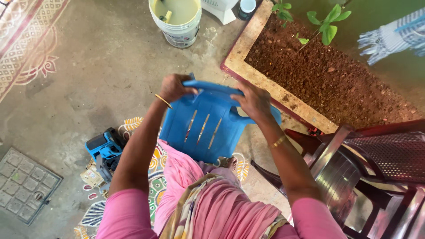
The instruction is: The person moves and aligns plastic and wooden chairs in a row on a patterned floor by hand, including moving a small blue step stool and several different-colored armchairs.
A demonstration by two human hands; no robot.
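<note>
While I grip blue plastic chair (206,126) by top rail, chair hangs tilted before my knees: light, rigid, slick, I judge; rail best hold. Left hand (173,87), right hand (253,101) apart, both clamped on rail. Blue drill (105,146) below left hand.

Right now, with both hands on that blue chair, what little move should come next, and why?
Probably tip the blue chair upright onto its legs. The left hand and right hand both grip its top edge, and its slatted back leans toward the person, so it is not standing squarely. The blue drill lies close on the left, so I would set the chair down clear of it.
</note>
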